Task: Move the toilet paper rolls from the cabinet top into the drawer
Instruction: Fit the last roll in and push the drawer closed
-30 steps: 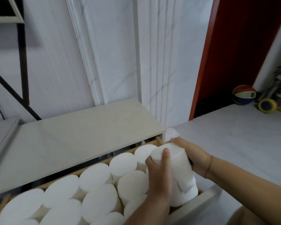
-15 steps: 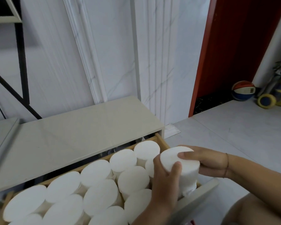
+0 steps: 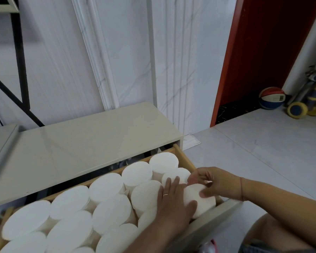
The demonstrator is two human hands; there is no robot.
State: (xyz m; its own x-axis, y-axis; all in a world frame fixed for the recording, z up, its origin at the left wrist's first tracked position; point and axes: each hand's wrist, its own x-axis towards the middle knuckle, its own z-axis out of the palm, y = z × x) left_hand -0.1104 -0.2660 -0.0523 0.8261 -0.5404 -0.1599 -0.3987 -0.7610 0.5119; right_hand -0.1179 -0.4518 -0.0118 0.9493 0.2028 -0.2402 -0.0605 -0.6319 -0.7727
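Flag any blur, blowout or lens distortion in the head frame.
Head view: wide-angle bowing on the cabinet top edges; toilet paper rolls blown out to near-featureless white; left hand and right hand slightly motion-soft; soft, even daylight, few hard shadows.

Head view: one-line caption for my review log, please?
Both hands, left and right, seat a toilet paper roll into the full drawer's front right corner.
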